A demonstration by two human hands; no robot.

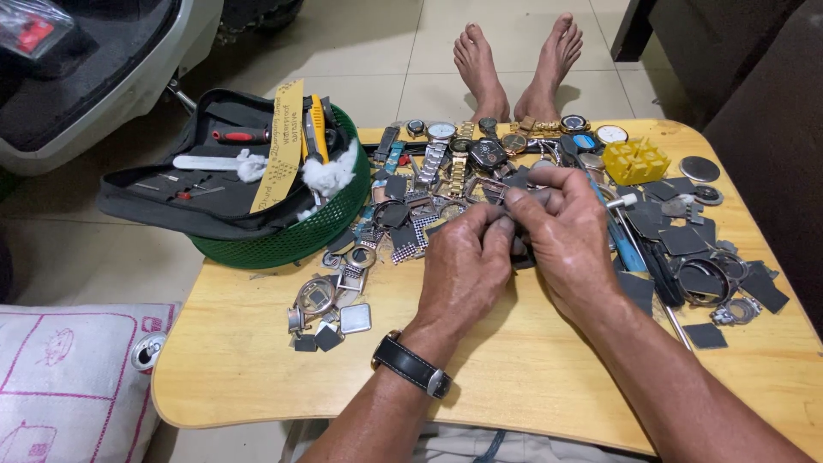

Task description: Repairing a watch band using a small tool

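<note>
Sitting at a low wooden table [257,377], the person brings both hands together over its middle. The left hand [463,270], with a black-strapped wristwatch [411,366] on its wrist, curls its fingers closed around a small dark part [519,249], and the right hand [561,227] pinches the same piece from the far side, fingertips bent tightly onto it. The piece is mostly hidden between the fingers, so it may be a watch case or a bit of strap; I cannot tell which. Just beyond the hands lies a heap of wristwatches [454,146] and metal bracelets. To the right are dark square pieces [686,240], a yellow plastic block [635,160] and a blue-handled tool [624,244]. To the left, near the hands, sit loose watch cases [317,296]. At the far left corner a green basket [300,240] holds a black tool pouch [206,184], cotton wool [330,176] and a strip of sandpaper [281,146]. The person's bare feet [514,64] rest on the tiled floor beyond the table.
</note>
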